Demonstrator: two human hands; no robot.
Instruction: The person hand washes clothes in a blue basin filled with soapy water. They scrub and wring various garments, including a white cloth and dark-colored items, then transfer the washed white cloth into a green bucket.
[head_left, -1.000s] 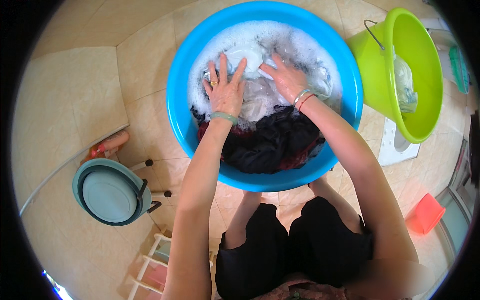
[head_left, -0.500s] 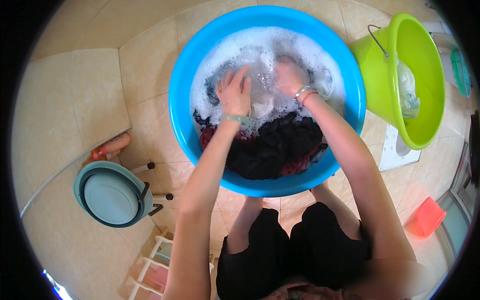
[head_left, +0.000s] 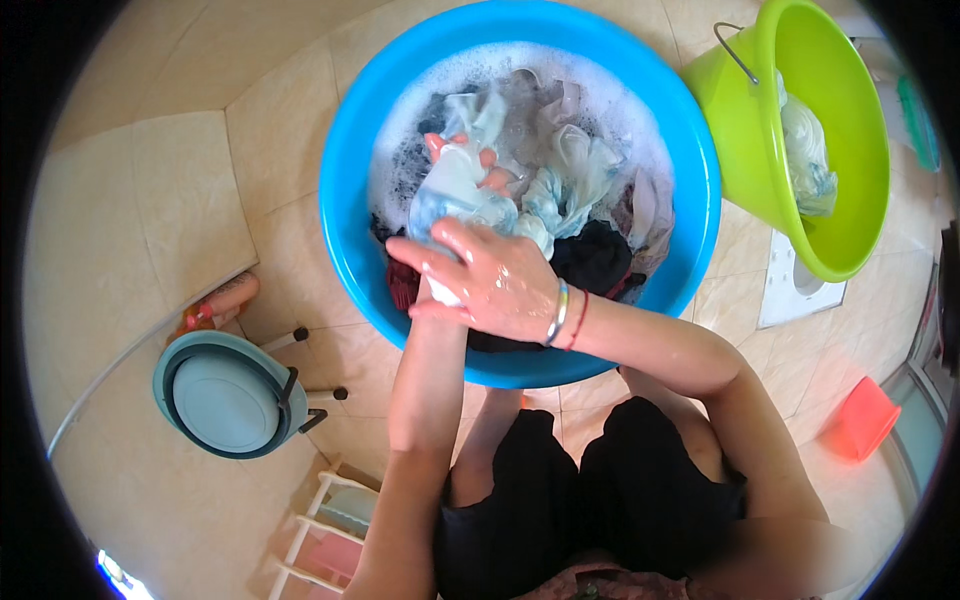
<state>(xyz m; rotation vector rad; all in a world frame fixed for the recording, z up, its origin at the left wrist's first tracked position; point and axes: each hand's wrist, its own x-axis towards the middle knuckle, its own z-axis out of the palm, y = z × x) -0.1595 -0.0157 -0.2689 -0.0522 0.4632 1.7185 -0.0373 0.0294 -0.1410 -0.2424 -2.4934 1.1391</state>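
A wet white-and-blue piece of laundry [head_left: 465, 200] lies over my left hand [head_left: 497, 180] above the suds, hiding most of that hand. Only some fingertips show past the cloth, curled against it. My right hand [head_left: 495, 285] crosses over my left wrist with its fingers spread, its fingertips close to the near end of the cloth. A bit of white, foam or cloth, shows under those fingers. More of the pale wet laundry [head_left: 580, 165] trails to the right. All this is over a large blue basin [head_left: 345, 210] of foamy water, where black laundry [head_left: 590, 255] and dark red laundry [head_left: 403, 285] lie nearest me.
A lime-green bucket [head_left: 725, 160] holding a pale wet cloth [head_left: 808, 150] stands at the right of the basin. Beyond it is a white floor fixture [head_left: 790, 300]. A grey-blue folding tub [head_left: 225, 405] sits at left, a white rack [head_left: 300, 540] at lower left, a red container [head_left: 862, 418] at right.
The pale laundry has come up out of the foam onto my left hand. My right hand has moved from the suds at right across to my left wrist.
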